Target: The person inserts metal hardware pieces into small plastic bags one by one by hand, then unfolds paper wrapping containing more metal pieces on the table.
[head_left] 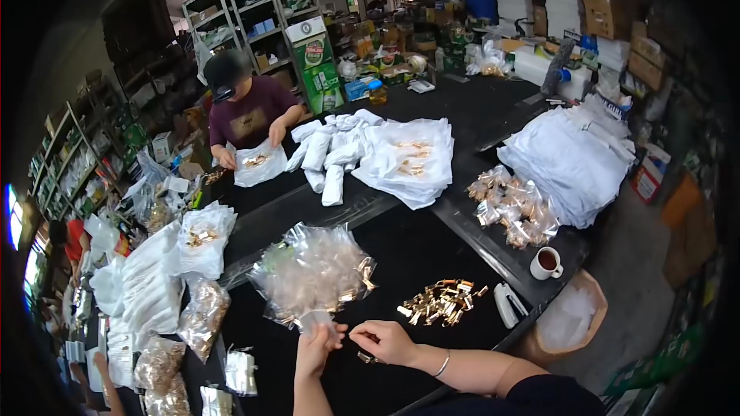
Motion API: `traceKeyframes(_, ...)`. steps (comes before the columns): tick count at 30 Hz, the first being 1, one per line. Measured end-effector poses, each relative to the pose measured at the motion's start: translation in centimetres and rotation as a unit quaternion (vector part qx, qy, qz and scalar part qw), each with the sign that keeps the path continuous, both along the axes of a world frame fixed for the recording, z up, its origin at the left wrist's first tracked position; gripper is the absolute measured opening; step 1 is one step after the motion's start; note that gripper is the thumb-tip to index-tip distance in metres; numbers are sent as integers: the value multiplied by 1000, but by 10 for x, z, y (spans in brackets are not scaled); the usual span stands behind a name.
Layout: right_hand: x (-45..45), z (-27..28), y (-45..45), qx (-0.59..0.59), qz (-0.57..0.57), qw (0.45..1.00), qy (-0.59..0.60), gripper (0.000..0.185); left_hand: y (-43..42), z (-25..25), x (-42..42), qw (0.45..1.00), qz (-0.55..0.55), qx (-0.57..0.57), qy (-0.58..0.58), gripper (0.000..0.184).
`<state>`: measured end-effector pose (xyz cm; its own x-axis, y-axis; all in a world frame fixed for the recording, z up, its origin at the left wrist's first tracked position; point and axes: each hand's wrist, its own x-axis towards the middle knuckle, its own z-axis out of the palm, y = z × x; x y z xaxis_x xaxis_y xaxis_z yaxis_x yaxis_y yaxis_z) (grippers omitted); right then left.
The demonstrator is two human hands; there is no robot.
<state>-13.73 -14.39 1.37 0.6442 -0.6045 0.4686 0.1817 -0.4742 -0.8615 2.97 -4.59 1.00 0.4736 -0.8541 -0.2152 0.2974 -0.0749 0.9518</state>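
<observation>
My left hand (318, 345) is closed on a small clear plastic bag (316, 319), just in front of a heap of clear bags (310, 268). Close beside it on the right, my right hand (383, 341) has its fingers curled together; what they hold, if anything, is hidden. A few small metal pieces (368, 357) lie on the black table under the right hand. Farther right is a loose pile of gold-coloured metal pieces (443, 302), with a white stapler (506, 305) beside it.
A white mug (546, 263) of dark liquid stands near the right edge, below filled bags (515, 206) and stacked white sheets (566, 162). A co-worker (248, 112) handles a white sheet across the table. Wrapped white bundles (333, 146) lie mid-table; filled bags (203, 317) lie left.
</observation>
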Motion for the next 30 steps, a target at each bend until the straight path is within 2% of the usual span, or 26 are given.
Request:
traceKeyframes(6, -1, 0, -2, 91, 19, 996, 11, 12, 9, 9, -33, 985, -24, -36, 165, 28)
traceKeyframes(17, 2, -11, -8, 98, -7, 995, -1, 14, 4, 8, -52, 980, 10, -3, 197, 33)
traceKeyframes(30, 1, -12, -10, 128, 7, 991, 44, 14, 2, 5, -53, 979, 12, 14, 203, 31)
